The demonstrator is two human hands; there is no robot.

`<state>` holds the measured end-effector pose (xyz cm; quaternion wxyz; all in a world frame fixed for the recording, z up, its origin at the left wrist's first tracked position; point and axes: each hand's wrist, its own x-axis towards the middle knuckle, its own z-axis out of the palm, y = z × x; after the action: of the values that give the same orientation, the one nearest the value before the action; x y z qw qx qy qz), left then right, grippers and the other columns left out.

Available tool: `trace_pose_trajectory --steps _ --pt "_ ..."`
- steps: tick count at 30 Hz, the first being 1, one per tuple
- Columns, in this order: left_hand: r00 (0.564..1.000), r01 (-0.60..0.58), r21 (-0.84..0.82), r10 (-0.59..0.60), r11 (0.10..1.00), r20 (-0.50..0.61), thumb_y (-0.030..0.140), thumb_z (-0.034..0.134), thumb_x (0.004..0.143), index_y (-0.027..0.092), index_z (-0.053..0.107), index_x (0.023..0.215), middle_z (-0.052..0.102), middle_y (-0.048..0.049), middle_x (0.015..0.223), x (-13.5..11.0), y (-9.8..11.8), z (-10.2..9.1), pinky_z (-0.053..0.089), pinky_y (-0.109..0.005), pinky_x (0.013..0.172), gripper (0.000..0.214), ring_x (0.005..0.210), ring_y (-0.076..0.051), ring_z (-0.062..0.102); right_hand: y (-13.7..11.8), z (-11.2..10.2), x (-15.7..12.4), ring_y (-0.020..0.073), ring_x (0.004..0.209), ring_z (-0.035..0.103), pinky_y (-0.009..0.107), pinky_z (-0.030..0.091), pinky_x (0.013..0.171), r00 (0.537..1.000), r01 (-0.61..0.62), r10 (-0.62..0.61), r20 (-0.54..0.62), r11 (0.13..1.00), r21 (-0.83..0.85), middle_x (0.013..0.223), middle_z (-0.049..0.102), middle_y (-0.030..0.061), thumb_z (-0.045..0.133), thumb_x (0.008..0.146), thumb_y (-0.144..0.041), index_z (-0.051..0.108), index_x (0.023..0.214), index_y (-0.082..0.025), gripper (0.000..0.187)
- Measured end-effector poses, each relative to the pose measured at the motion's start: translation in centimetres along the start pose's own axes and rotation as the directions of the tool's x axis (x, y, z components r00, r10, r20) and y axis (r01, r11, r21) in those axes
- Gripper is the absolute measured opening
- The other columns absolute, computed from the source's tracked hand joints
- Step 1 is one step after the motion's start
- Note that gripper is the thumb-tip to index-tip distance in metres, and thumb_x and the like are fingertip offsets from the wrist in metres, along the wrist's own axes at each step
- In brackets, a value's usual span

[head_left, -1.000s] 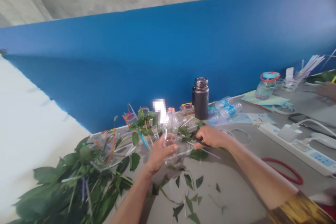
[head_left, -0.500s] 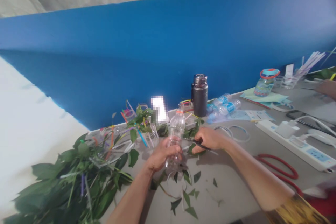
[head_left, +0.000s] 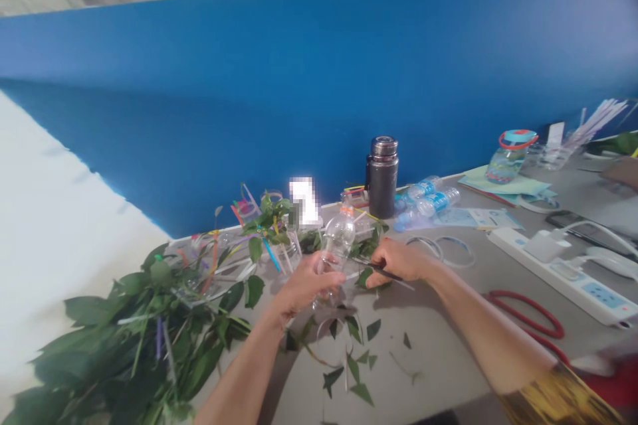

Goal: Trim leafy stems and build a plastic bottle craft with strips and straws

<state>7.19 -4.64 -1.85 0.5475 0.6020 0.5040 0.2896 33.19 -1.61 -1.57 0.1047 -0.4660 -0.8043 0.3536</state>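
My left hand (head_left: 303, 284) grips a transparent plastic bottle (head_left: 337, 237) around its lower part, with the orange-capped neck pointing up and away from me. My right hand (head_left: 400, 262) is close to the bottle's right side and holds dark scissors (head_left: 385, 272), their handles hidden by my fingers. The blades point left toward the bottle. Cut leaves (head_left: 349, 352) lie on the grey table (head_left: 438, 358) under my hands. A heap of leafy branches (head_left: 149, 339) lies to the left of my left forearm.
Behind my hands stand a dark metal flask (head_left: 383, 177), water bottles (head_left: 428, 202) and straw-filled clear containers (head_left: 272, 246). A power strip (head_left: 563, 272) and a red loop (head_left: 528, 315) lie on the right. A jar with a teal lid (head_left: 509, 157) stands on paper sheets. A co-worker's hand (head_left: 623, 172) is at the far right edge.
The bottle has risen and shifted right in my left hand. My right hand with the scissors has stayed beside it. The whole view has tilted slightly.
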Motion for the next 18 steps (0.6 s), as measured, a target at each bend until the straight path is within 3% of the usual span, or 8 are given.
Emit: trace_pose_trajectory --steps 7,13,18 --pt "0.999 -0.046 0.011 0.047 0.999 -0.017 0.036 0.08 0.073 0.017 0.069 0.106 0.068 -0.0049 0.079 0.1 -0.3 0.1 0.049 -0.028 0.055 0.04 0.06 -0.016 0.063 0.4 0.0 0.0 0.0156 0.066 0.042 0.028 0.028 0.058 1.0 -0.013 0.013 0.012 1.0 -0.022 0.056 0.038 -0.0038 0.078 0.068 -0.058 0.052 0.051 -0.02 0.049" --pt "0.998 -0.045 -0.032 0.044 0.998 -0.035 0.038 0.079 0.071 0.017 0.066 0.106 0.066 -0.0028 0.082 0.0 0.2 0.6 0.05 -0.028 0.056 0.043 0.064 -0.017 0.065 0.7 0.4 0.4 0.0127 0.06 0.038 0.027 0.026 0.057 1.0 0.02 -0.02 -0.004 0.999 0.03 0.055 0.036 -0.0055 0.076 0.07 -0.053 0.045 0.051 -0.019 0.049" --pt "0.997 -0.02 0.04 0.023 0.999 -0.077 0.038 0.078 0.071 0.018 0.066 0.106 0.066 -0.0015 0.082 -0.4 0.8 0.7 0.051 -0.028 0.057 0.042 0.066 -0.016 0.064 0.5 0.5 0.4 0.011 0.056 0.034 0.027 0.023 0.054 1.0 0.0 -0.001 0.021 0.998 0.056 0.055 0.035 -0.0061 0.074 0.071 -0.054 0.046 0.052 -0.019 0.048"
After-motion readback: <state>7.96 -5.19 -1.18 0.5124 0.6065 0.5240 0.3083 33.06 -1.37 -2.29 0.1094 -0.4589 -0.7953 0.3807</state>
